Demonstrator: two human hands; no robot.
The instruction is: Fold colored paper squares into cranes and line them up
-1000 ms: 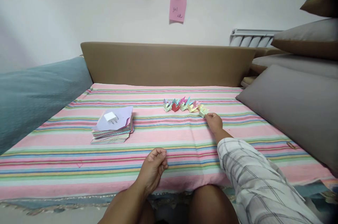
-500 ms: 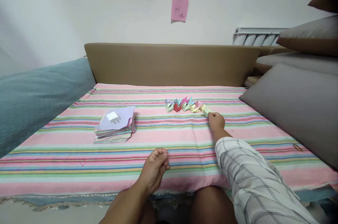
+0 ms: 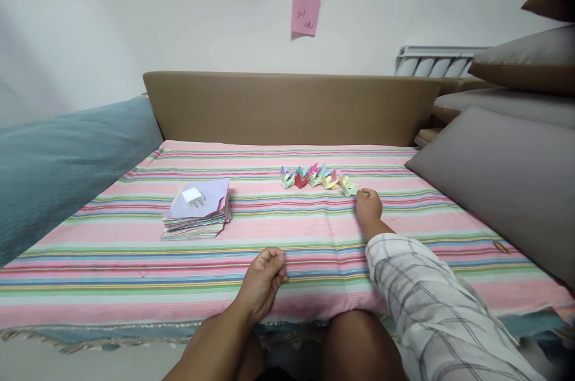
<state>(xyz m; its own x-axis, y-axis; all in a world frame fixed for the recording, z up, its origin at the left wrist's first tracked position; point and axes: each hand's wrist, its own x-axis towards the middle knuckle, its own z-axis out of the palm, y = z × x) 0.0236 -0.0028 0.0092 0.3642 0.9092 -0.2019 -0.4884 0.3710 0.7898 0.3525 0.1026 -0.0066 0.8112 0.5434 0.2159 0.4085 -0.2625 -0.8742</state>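
Note:
A row of several small folded paper figures (image 3: 314,177) in mixed colours lies on a pink striped cloth (image 3: 135,261). My right hand (image 3: 369,206), in a checked sleeve, rests on the cloth just right of the last figure, a pale yellow-green one (image 3: 348,189). Its fingers are curled, and one fingertip is close to that figure without holding it. My left hand (image 3: 263,282) lies near the front edge, loosely curled with nothing in it. To the left, a stack of coloured paper squares (image 3: 197,216) carries a white plug adapter (image 3: 192,196).
Grey cushions (image 3: 503,177) are piled along the right side, and a teal blanket (image 3: 58,165) covers the left. A brown backrest (image 3: 287,105) runs behind the cloth. A pink note (image 3: 305,14) hangs on the wall. A small brown object (image 3: 499,245) lies at the right.
My right hand has drawn back slightly to the right, leaving the yellow-green figure at the end of the row. The left hand has stayed put.

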